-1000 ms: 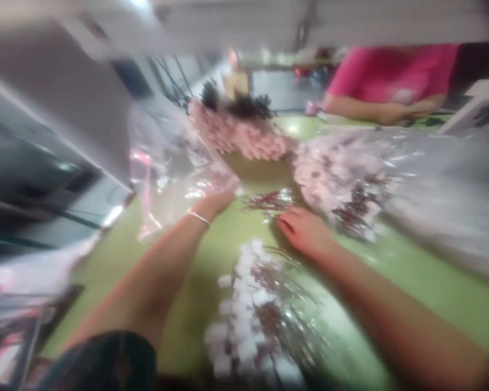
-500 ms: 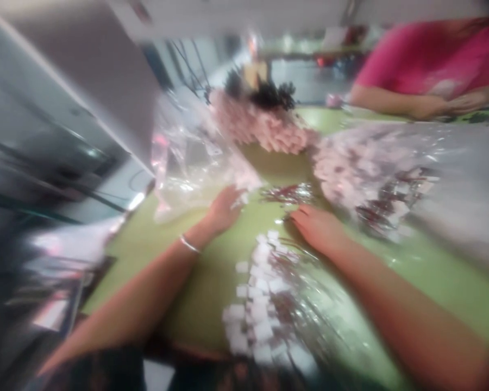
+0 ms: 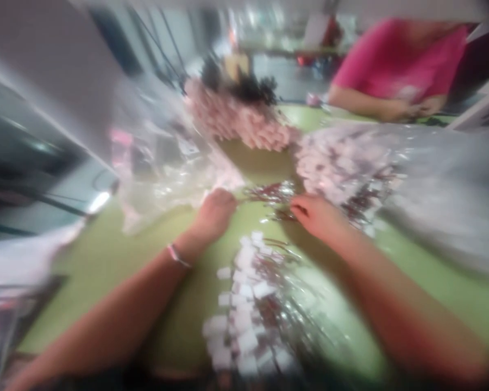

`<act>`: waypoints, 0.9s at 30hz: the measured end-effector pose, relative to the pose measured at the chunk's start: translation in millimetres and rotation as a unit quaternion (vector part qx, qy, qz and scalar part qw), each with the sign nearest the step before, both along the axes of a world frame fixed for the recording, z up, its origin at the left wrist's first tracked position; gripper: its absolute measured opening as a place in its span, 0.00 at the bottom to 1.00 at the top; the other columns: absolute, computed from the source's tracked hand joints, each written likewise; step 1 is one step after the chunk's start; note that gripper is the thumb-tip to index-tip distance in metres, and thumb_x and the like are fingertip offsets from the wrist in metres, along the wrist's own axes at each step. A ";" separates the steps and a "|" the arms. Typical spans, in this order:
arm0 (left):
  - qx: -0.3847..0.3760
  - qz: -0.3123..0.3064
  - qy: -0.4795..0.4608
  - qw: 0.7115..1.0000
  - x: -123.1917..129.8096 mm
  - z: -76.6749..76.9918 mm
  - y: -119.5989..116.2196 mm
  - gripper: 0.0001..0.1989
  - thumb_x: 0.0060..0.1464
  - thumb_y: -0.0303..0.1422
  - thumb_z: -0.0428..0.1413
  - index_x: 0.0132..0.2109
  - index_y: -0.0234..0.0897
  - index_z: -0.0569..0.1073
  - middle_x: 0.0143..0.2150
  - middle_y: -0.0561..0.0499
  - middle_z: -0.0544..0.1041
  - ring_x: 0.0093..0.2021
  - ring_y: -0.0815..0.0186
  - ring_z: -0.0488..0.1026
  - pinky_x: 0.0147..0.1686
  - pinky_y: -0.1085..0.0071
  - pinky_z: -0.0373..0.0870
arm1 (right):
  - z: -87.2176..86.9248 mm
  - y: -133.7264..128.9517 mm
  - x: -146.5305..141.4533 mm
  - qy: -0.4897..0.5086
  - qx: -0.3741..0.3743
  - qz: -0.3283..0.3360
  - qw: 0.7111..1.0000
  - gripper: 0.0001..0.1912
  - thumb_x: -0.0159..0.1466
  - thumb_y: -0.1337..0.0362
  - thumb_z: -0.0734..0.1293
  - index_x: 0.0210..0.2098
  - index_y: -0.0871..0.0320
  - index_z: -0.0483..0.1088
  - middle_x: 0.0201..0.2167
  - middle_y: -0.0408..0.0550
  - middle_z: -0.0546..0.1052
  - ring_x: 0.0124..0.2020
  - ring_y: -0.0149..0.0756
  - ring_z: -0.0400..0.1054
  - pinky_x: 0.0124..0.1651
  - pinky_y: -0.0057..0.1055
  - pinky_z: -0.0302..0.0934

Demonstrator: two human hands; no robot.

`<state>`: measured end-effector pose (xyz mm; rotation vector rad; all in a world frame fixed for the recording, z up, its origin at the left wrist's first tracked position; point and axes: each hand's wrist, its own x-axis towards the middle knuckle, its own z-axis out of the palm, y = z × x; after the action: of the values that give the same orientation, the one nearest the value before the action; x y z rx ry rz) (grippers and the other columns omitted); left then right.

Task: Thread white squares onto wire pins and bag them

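Note:
My left hand (image 3: 217, 213), with a thin bracelet on the wrist, is closed at the left end of a small pile of dark red and silvery thin strips (image 3: 271, 191). Whatever its fingers hold is too blurred to make out. At the pile's right side my right hand (image 3: 315, 214) is closed in a pinch, thumb against fingers; its contents are also unclear. Below both hands, many thin strips with white square tags (image 3: 246, 290) lie in a long row, the tags toward the left.
The green table (image 3: 106, 255) carries clear plastic bags (image 3: 163, 174) at left and pale pink pieces in plastic (image 3: 330, 157) at right. Pink bundles with dark tops (image 3: 240, 117) stand behind. Across the table sits a person in a pink shirt (image 3: 403, 65).
The view has shifted, so the table things appear farther left. My left hand has closed and turned knuckles-up beside the small pile. My right hand stays near the pile's right side, fingers now pinched.

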<state>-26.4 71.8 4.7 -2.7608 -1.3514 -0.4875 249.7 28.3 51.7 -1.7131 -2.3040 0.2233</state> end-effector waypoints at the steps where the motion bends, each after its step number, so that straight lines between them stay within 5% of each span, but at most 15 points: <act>1: 0.003 0.002 0.007 1.000 -0.8 -1.2 0.7 0.14 0.59 0.27 0.47 0.41 0.34 0.78 0.38 0.40 0.76 0.43 0.53 0.68 0.45 0.55 0.65 | 2.6 -0.6 0.0 -0.015 -0.021 0.010 1.000 0.10 0.65 0.65 0.60 0.34 0.54 0.74 0.37 0.46 0.76 0.35 0.34 0.67 0.34 0.31 0.57; 11: 0.020 0.046 0.017 0.999 -4.3 -5.3 -2.9 0.12 0.58 0.26 0.47 0.39 0.33 0.76 0.38 0.39 0.71 0.41 0.52 0.66 0.42 0.56 0.67 | -6.3 -7.6 -14.0 -0.122 -0.033 0.031 0.991 0.07 0.64 0.67 0.61 0.35 0.57 0.72 0.37 0.49 0.74 0.33 0.35 0.67 0.31 0.32 0.55; 17: 0.021 0.037 -0.033 0.999 -14.0 -15.3 -1.0 0.14 0.59 0.25 0.47 0.45 0.35 0.76 0.42 0.41 0.75 0.44 0.54 0.68 0.47 0.57 0.67 | -4.7 -10.3 -20.5 -0.067 -0.046 0.032 0.996 0.09 0.65 0.67 0.60 0.36 0.57 0.72 0.34 0.49 0.76 0.30 0.33 0.67 0.31 0.32 0.56; 22: 0.033 0.038 -0.113 0.992 -10.7 1.2 -11.2 0.17 0.60 0.28 0.47 0.52 0.36 0.75 0.40 0.42 0.74 0.43 0.57 0.68 0.44 0.59 0.68 | 3.2 -15.7 -23.5 -0.001 -0.032 0.022 0.999 0.08 0.63 0.66 0.61 0.33 0.55 0.72 0.28 0.46 0.77 0.27 0.33 0.66 0.30 0.31 0.55; 25: -0.081 0.076 -0.268 0.957 0.6 17.0 -24.6 0.14 0.60 0.32 0.51 0.50 0.40 0.76 0.37 0.47 0.74 0.38 0.63 0.70 0.41 0.63 0.69 | 5.8 -20.4 -26.9 0.049 -0.008 0.029 0.998 0.07 0.63 0.66 0.61 0.33 0.56 0.72 0.31 0.45 0.78 0.29 0.33 0.67 0.32 0.30 0.57; 27: -0.241 0.107 -0.389 0.883 10.1 24.3 -32.9 0.13 0.57 0.36 0.56 0.47 0.39 0.77 0.33 0.49 0.76 0.33 0.66 0.71 0.36 0.67 0.70 | 5.9 -24.4 -30.4 0.093 0.005 0.046 0.995 0.07 0.63 0.65 0.62 0.33 0.56 0.72 0.32 0.45 0.78 0.30 0.32 0.68 0.34 0.30 0.58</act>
<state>-16.3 38.9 29.0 -2.8026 -2.1549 -1.5575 219.2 3.9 57.6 -1.5150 -2.2446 0.3715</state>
